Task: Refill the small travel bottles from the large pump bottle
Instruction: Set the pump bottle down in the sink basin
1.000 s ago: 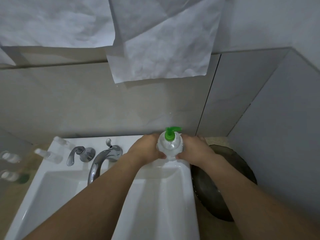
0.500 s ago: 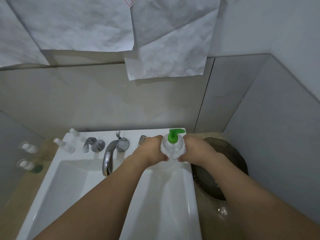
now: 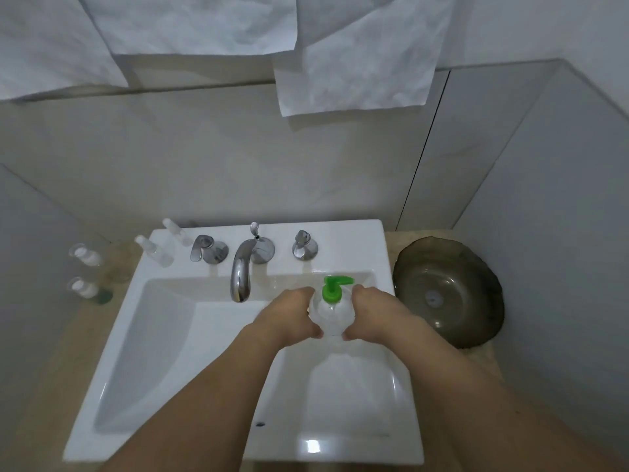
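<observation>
The large pump bottle [image 3: 329, 315] is being held upright over the right part of the white sink [image 3: 343, 434] basin, at 4 o'clock from the chrome faucet [image 3: 242, 277]. Its body is being shown as clear and rounded, with a bright green pump head [image 3: 333, 288] on top; the nozzle is pointing toward 2 o'clock. The liquid level cannot be told.

The bottle is being gripped from both sides. The left hand [image 3: 292, 316] is being wrapped around the bottle's 9 o'clock side, fingers curled against the body. The right hand [image 3: 373, 313] is being wrapped around the 3 o'clock side in the same way. The fingertips on the far side are being hidden by the bottle.

Four small travel bottles are being seen at 9 to 10 o'clock from the faucet. Two clear ones [image 3: 153, 250] [image 3: 177, 231] are standing at the sink's rear left corner. Two more [image 3: 85, 255] [image 3: 83, 287] with white caps are standing on the table [image 3: 41, 386] further left, well apart from the pump bottle.

A dark glass bowl [image 3: 476, 321] is resting on the table at 3 o'clock from the hands. Two chrome handles [image 3: 204, 248] [image 3: 304, 245] are flanking the faucet. White paper sheets [image 3: 360, 52] are hanging on the wall above.
</observation>
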